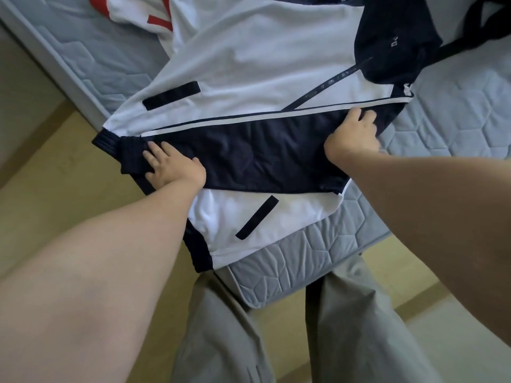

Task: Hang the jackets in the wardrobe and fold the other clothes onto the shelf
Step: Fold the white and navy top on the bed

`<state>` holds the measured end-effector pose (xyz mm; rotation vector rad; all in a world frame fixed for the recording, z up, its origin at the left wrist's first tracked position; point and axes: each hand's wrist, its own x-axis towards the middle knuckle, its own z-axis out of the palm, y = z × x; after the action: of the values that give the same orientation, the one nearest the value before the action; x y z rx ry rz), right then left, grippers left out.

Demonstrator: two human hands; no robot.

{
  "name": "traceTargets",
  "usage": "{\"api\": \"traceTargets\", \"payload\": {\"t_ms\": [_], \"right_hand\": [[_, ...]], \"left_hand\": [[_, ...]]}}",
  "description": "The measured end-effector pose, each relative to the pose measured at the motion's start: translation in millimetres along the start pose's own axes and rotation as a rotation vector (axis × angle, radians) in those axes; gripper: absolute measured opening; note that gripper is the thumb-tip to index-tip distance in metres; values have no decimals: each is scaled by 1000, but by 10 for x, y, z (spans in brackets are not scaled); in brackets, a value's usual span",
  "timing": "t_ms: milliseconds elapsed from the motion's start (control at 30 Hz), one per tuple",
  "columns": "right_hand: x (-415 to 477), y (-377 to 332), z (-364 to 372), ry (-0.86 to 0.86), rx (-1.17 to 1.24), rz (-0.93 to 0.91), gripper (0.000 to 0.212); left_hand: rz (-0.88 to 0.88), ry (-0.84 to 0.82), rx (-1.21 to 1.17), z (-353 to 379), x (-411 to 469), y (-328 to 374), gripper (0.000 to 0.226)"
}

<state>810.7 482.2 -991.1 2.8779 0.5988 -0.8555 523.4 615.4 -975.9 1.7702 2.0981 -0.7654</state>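
Observation:
A white and navy zip jacket (249, 64) lies spread across the corner of a grey quilted mattress (298, 261). Its navy sleeve (249, 156) is laid lengthwise over the white front. My left hand (171, 167) lies flat with straight fingers on the sleeve's ribbed cuff end. My right hand (354, 134) has its fingers curled over the sleeve's upper edge near the shoulder, gripping the fabric. The jacket's navy collar part (392, 42) points to the far right.
A white garment with red markings (138, 15) lies on the mattress at the far left. A black strap (475, 26) lies at the top right. Yellowish floor (69, 167) surrounds the bed corner, and my grey trouser legs (345, 327) stand against it.

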Motion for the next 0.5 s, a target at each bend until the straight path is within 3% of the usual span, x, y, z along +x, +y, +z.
{"api": "traceTargets", "payload": {"t_ms": [67,200,400,500], "right_hand": [[-49,-42,13,-42,-30,-66,57],[-129,-159,-66,-84,-48,-124,54],[-43,-357,-407,-160,-21,-168,45],[44,-441,-664,-190,-6,-177,50]], "left_hand": [[37,67,-2,-22,-61,39,76],[276,114,27,-119,-156,163,65],[532,97,-3,-439,-312,619,48],[638,43,-36,-690,-373,885,44]]}}
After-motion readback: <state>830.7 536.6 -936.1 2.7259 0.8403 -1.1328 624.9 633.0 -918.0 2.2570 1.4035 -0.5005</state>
